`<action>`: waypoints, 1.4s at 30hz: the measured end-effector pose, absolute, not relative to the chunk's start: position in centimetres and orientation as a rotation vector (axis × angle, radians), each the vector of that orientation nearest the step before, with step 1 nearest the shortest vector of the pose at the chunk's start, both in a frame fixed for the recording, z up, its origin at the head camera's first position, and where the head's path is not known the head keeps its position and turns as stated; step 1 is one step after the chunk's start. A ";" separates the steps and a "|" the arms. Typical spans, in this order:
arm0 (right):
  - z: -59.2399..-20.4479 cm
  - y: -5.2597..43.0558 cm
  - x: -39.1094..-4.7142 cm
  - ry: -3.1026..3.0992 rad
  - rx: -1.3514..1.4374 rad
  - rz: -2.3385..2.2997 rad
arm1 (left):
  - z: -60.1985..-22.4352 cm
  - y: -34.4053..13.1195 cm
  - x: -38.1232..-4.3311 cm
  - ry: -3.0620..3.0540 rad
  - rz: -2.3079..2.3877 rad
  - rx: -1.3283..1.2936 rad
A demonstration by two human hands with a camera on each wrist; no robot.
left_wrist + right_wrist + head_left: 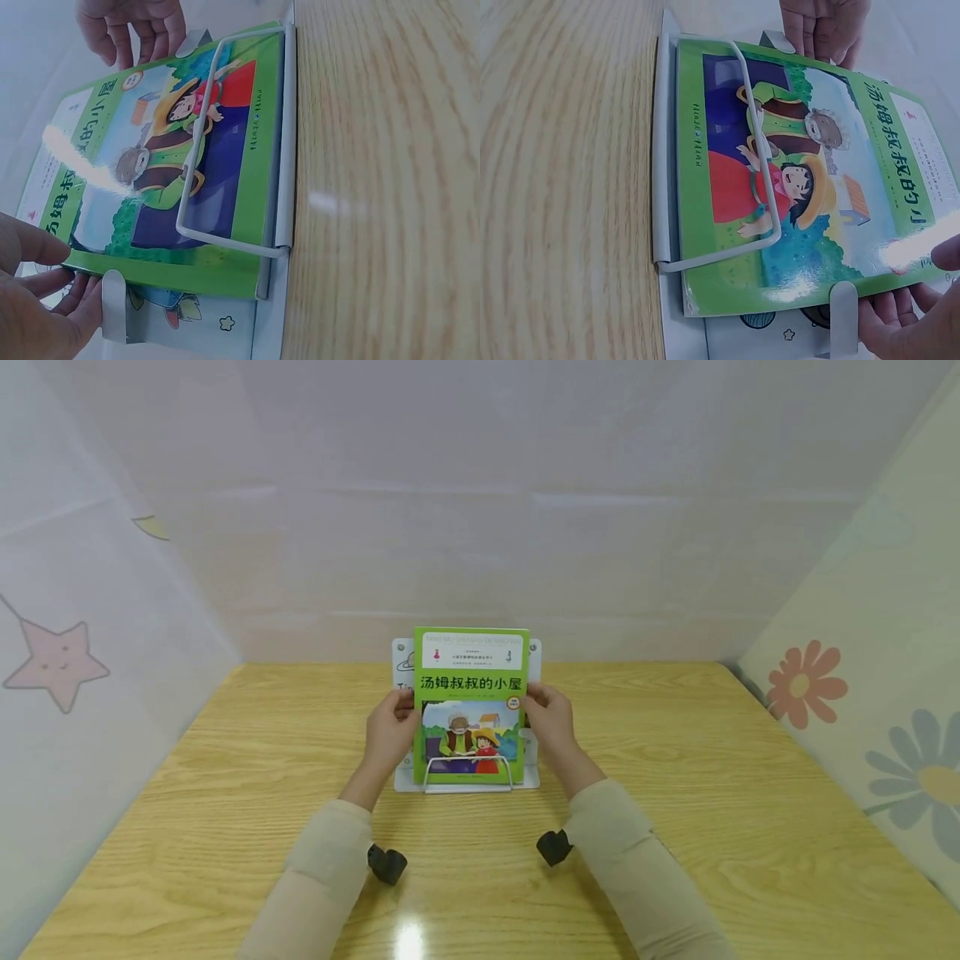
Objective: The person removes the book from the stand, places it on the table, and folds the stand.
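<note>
A green picture book (471, 727) stands upright, leaning back in a white book stand (531, 777). My left hand (392, 727) holds the book's left edge, thumb at the cover side and fingers round behind, as the left wrist view shows. At the opposite edge my right hand (551, 720) grips the book the same way, thumb toward the front. A white wire holder (196, 150) crosses the lower part of the cover. Metal side tabs (844, 319) of the stand flank the book close to the fingers. Most of the stand's printed back panel is hidden behind the book.
The stand rests on a wood-grain table (675, 760). A pale cloth backdrop (480, 527) rises behind it, with printed side panels at left and right. Black wrist cameras (387, 865) hang from both sleeves above the table.
</note>
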State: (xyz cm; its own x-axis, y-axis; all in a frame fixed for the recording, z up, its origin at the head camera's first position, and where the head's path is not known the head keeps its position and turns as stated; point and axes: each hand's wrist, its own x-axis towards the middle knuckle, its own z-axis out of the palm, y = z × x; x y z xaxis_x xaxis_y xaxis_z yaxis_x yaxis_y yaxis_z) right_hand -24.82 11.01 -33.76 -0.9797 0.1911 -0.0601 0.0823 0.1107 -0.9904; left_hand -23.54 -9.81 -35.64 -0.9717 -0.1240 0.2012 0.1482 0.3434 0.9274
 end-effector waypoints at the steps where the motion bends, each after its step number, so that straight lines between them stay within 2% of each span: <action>1: -33.7 11.0 -24.9 -2.271 -0.293 2.032 | -35.6 -9.8 -23.6 -2.367 -1.670 -0.021; 15: -33.8 10.7 -25.6 -2.217 -0.404 2.024 | -35.5 -10.0 -24.2 -2.353 -1.668 -0.009; 42: -33.9 11.0 -25.8 -2.185 -0.387 2.044 | -35.4 -9.8 -24.5 -2.252 -1.727 0.101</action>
State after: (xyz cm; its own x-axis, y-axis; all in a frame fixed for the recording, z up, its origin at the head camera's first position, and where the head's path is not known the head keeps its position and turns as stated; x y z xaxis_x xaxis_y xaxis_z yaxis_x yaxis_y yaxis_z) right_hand -25.76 10.97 -33.91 -0.9594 0.2692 -0.0836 0.1014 0.0526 -0.9935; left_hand -24.49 -9.79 -35.37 -0.9525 -0.2355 0.1930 0.1253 0.2745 0.9534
